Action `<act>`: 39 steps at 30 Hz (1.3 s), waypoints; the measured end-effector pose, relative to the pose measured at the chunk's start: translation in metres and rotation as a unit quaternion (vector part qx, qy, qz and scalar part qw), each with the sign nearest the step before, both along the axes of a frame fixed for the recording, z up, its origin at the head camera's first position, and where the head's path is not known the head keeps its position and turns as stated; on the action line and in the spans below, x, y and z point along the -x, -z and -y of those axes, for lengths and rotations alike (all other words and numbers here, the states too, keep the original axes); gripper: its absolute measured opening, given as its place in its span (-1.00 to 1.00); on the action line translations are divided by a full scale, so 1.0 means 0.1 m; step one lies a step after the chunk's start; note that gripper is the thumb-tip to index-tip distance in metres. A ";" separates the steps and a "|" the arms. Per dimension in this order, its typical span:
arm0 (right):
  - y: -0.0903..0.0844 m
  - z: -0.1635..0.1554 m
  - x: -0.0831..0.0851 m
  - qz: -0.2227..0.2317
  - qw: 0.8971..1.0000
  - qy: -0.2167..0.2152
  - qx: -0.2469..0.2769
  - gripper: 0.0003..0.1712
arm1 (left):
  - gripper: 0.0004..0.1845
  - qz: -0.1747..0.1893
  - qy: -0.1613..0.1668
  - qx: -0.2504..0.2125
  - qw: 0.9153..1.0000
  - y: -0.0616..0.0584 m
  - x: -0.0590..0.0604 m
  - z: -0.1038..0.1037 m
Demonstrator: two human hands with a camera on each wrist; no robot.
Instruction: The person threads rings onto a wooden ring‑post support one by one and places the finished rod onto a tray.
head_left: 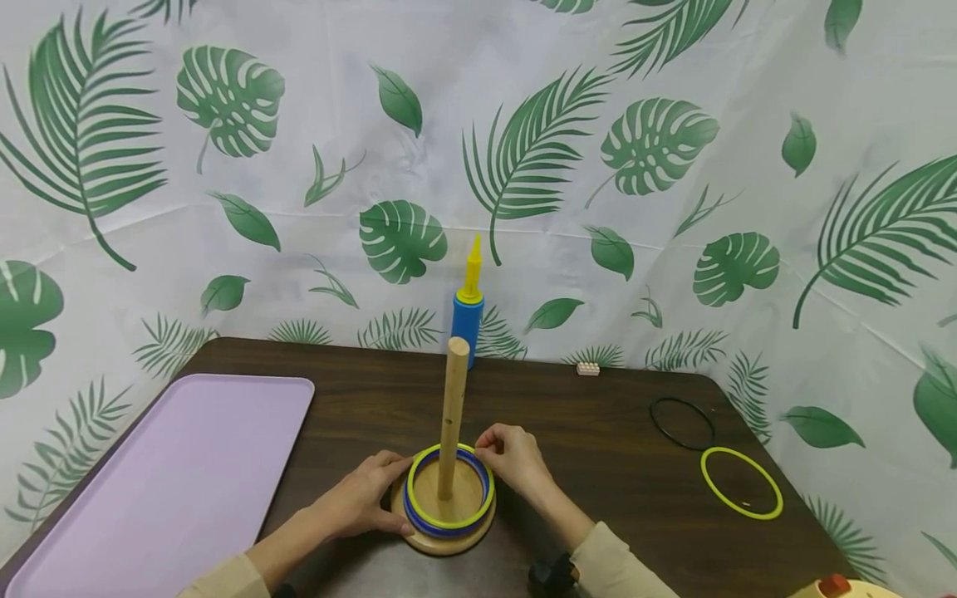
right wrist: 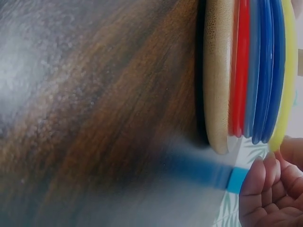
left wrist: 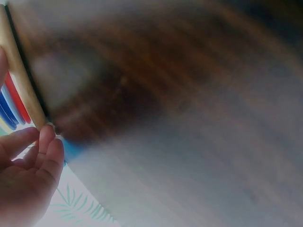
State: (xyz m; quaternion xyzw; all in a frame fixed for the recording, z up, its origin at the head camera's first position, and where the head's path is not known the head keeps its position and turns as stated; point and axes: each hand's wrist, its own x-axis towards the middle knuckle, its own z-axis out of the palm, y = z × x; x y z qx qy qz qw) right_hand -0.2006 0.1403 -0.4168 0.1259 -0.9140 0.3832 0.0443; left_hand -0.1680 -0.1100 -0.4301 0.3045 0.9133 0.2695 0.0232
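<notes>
A wooden peg (head_left: 453, 407) rises upright from a round wooden base (head_left: 441, 546) on the dark table. Stacked around it are a red ring (right wrist: 243, 71), several blue rings (right wrist: 266, 71) and, on top, a yellow ring (right wrist: 289, 56). My left hand (head_left: 366, 498) holds the base's left side, thumb at the front and fingers toward the back. With thumb and fingertips, my right hand (head_left: 516, 461) pinches the yellow ring's right edge.
At the left lies a lilac tray (head_left: 179, 482). A blue-and-yellow hand pump (head_left: 468, 320) stands behind the peg, near a small pale block (head_left: 588, 370). To the right lie a black ring (head_left: 654, 418) and another yellow ring (head_left: 778, 498).
</notes>
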 end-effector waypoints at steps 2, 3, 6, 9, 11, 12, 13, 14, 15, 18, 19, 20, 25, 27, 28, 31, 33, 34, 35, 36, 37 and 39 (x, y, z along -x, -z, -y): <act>0.00 -0.01 0.00 0.001 1.000 -0.001 0.003 -0.95 | -0.06 0.000 0.000 -0.001 1.000 0.00 0.00 0.00; 0.00 -0.01 0.00 0.001 1.000 -0.001 0.005 -0.96 | -0.06 0.003 -0.001 -0.001 1.000 0.00 0.00 0.00; 0.00 -0.04 0.00 0.005 1.000 0.000 0.016 -0.96 | -0.06 0.010 -0.002 -0.002 1.000 0.01 0.00 0.00; 0.01 -0.09 0.00 0.010 0.999 0.003 0.035 -0.96 | -0.06 0.010 -0.001 -0.003 1.000 0.01 0.00 0.00; 0.01 -0.13 0.00 0.008 0.999 0.009 0.046 -0.95 | -0.06 0.011 -0.001 -0.002 1.000 0.01 0.00 0.00; 0.01 -0.16 0.01 0.007 0.999 0.014 0.050 -0.95 | -0.07 0.012 -0.001 -0.002 1.000 0.01 0.00 0.00; 0.01 -0.19 0.01 0.006 0.998 0.021 0.053 -0.95 | -0.07 0.013 -0.001 -0.002 1.000 0.01 0.00 0.00; 0.01 -0.23 0.01 0.005 0.998 0.029 0.058 -0.95 | -0.07 0.015 -0.002 -0.002 1.000 0.01 0.00 0.00; 0.00 -0.27 0.02 0.005 0.997 0.039 0.061 -0.95 | -0.07 0.016 -0.002 -0.001 1.000 0.01 0.00 0.00; -0.01 -0.42 0.03 0.011 0.994 0.073 0.074 -0.94 | -0.06 0.016 -0.002 0.000 1.000 0.02 0.00 0.00; -0.02 -0.48 0.04 0.016 0.993 0.086 0.080 -0.95 | -0.06 0.016 -0.002 0.000 1.000 0.02 0.00 0.01; -0.03 -0.54 0.04 0.020 0.991 0.100 0.086 -0.94 | -0.06 0.015 -0.001 0.000 1.000 0.02 0.00 0.01; -0.10 -0.88 0.05 0.038 0.982 0.156 0.104 -0.89 | -0.07 0.006 0.002 -0.002 1.000 0.03 0.00 0.01; -0.13 -1.02 0.05 0.038 0.978 0.172 0.107 -0.86 | -0.07 0.004 0.002 -0.002 1.000 0.03 0.00 0.01; -0.14 -1.09 0.05 0.036 0.977 0.180 0.108 -0.85 | -0.07 0.004 0.002 -0.002 1.000 0.03 0.00 0.01; -0.15 -1.31 0.06 0.026 0.973 0.203 0.109 -0.82 | -0.06 0.010 0.000 -0.002 1.000 0.02 0.00 0.01; -0.15 -1.45 0.05 0.019 0.969 0.222 0.108 -0.79 | -0.05 0.015 -0.001 -0.002 1.000 0.02 0.00 0.01; -0.15 -1.52 0.05 0.015 0.966 0.233 0.107 -0.78 | -0.05 0.017 -0.002 -0.002 1.000 0.02 -0.01 0.01; -0.15 -1.60 0.04 0.013 0.964 0.243 0.107 -0.76 | -0.05 0.019 -0.002 -0.002 1.000 0.01 0.00 0.01; -0.14 -1.66 0.03 0.010 0.961 0.255 0.110 -0.75 | -0.04 0.020 -0.002 -0.002 1.000 0.01 0.00 0.00; -0.14 -1.73 0.03 0.006 0.957 0.268 0.112 -0.74 | -0.04 0.021 -0.002 -0.003 1.000 0.01 0.00 0.00; -0.12 -1.85 0.01 -0.001 0.950 0.293 0.111 -0.73 | -0.04 0.021 -0.002 -0.003 1.000 0.01 0.00 0.00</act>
